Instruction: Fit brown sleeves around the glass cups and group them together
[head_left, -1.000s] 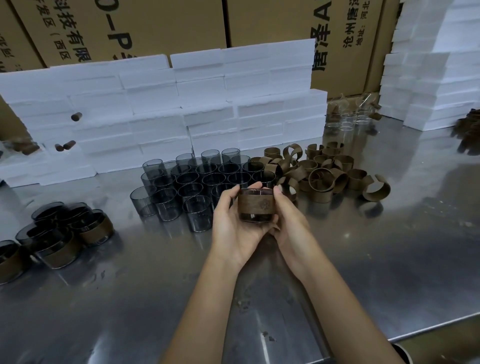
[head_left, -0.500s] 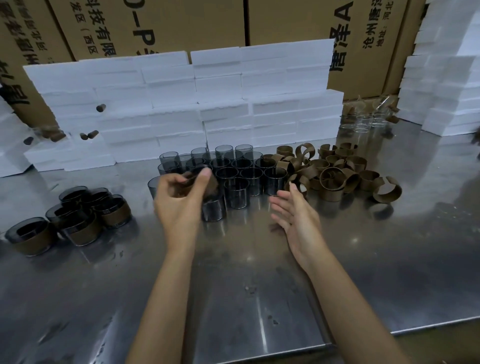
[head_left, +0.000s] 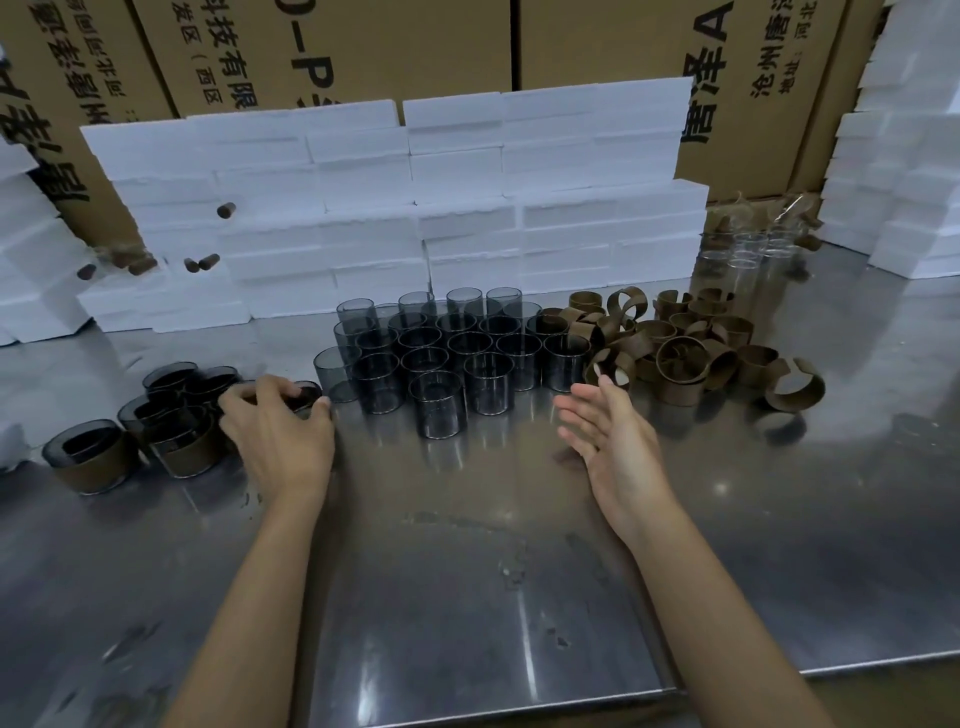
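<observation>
Brown-sleeved cup (head_left: 304, 397) gripped from above in left hand (head_left: 278, 434), fingers curled, beside sleeved group (head_left: 171, 415) on steel table (head_left: 467, 571). Right hand (head_left: 610, 441) flat, fingers straight, holding nothing, near bare cups (head_left: 447, 353).

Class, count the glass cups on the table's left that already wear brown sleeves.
6 sleeved cups: one far left, one in front beside it, one behind between them, two at the back, one under the left hand. Overlaps may hide more.
</observation>
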